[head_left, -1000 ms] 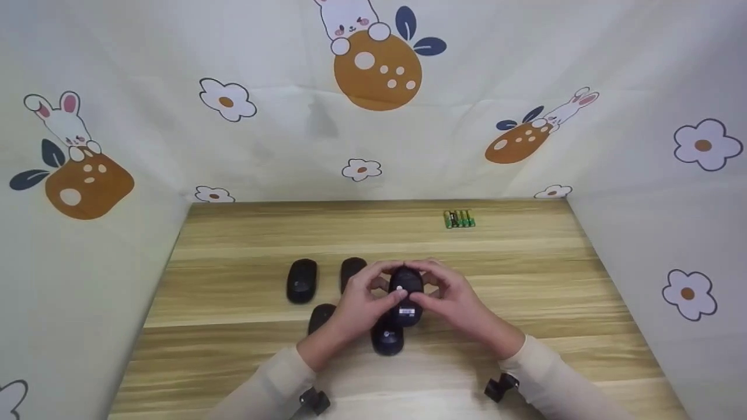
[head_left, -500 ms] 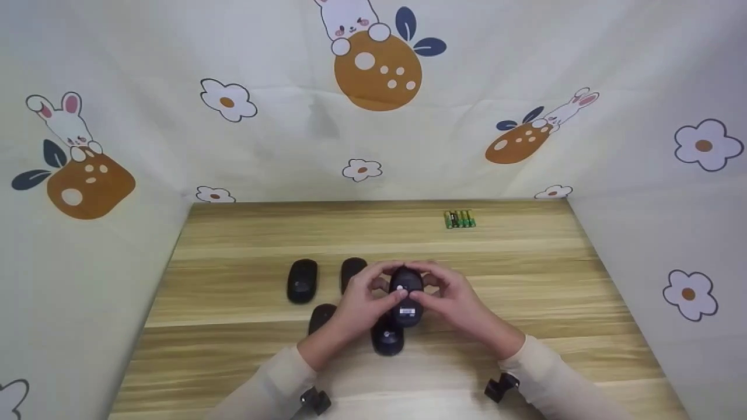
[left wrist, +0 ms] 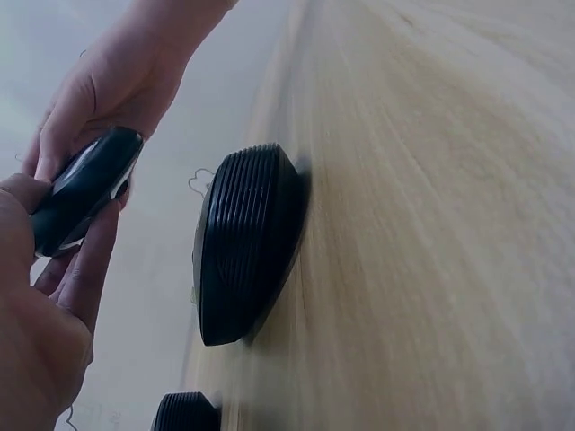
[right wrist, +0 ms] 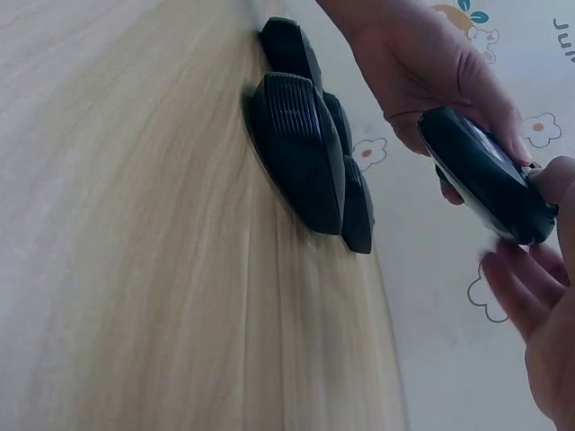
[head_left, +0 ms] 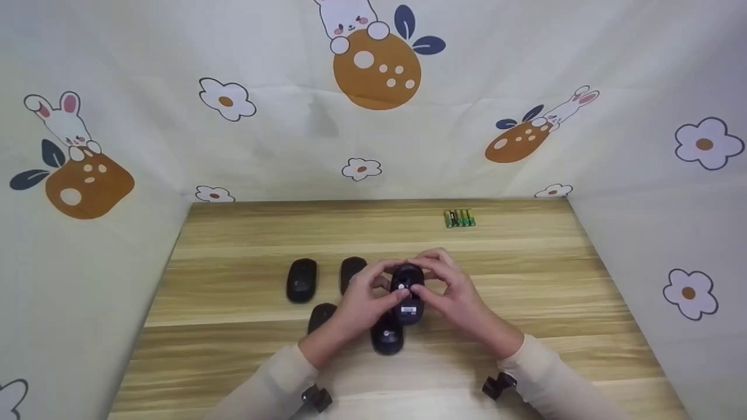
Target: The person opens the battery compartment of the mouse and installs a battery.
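A black computer mouse (head_left: 409, 315) is held above the table, its underside with a white label turned up toward the head camera. My left hand (head_left: 365, 297) grips it from the left, thumb across the underside and fingers beneath. From the right, my right hand (head_left: 452, 289) holds it between a thumb on the underside and fingers at the far end. In the right wrist view, some of the right hand's lower fingers (right wrist: 521, 283) stand off the held mouse (right wrist: 481, 171). Just below it in the head view, another black mouse (head_left: 387, 338) lies on the table.
Three more black mice lie to the left: one mouse (head_left: 302, 280) farthest left, another mouse (head_left: 352, 273) by the left hand, and one mouse (head_left: 321, 318) partly behind the left forearm. Several green batteries (head_left: 460, 218) lie in a row at the back of the wooden table (head_left: 525, 251).
The held mouse has risen slightly and tilted, showing more of its far end. The right hand's fingers have spread and lifted a little there, and its thumb has shifted upward. The left hand has barely moved.
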Motion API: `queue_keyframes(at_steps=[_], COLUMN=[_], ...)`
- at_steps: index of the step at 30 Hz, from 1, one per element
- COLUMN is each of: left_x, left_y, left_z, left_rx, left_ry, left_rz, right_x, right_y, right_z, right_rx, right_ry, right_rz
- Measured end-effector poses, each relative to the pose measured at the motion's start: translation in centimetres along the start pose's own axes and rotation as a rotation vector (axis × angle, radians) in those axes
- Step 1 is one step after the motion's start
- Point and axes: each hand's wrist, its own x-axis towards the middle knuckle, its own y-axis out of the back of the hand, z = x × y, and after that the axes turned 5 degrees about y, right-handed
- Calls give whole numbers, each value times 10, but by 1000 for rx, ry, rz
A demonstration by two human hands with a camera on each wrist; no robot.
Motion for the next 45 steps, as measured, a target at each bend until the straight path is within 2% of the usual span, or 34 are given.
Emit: queue_keyframes(at_steps=[3, 9, 19, 25, 32, 37, 45], left_x=[0, -1, -1, 0, 1, 1, 1], left_y=[0, -2, -2, -1, -1, -1, -1], left_z=[-2, -1, 2, -1, -2, 0, -1], left_rx=[-2, 1, 10, -3, -26, -31, -47], left_ry=[-9, 23, 34, 62, 78, 77, 62], left_rz=[-4, -29, -34, -35, -35, -29, -29], right_x=[3, 2, 3, 7, 6, 6, 6], right_y=[0, 0, 12, 29, 54, 72, 94], right_z=[0, -1, -1, 9, 27, 43, 67], right_rx=[-71, -89, 84, 40, 32, 8, -103], right_ry=[112, 140, -57, -90, -215, -272, -392], right_rz=[31, 92, 167, 182, 222, 229, 205])
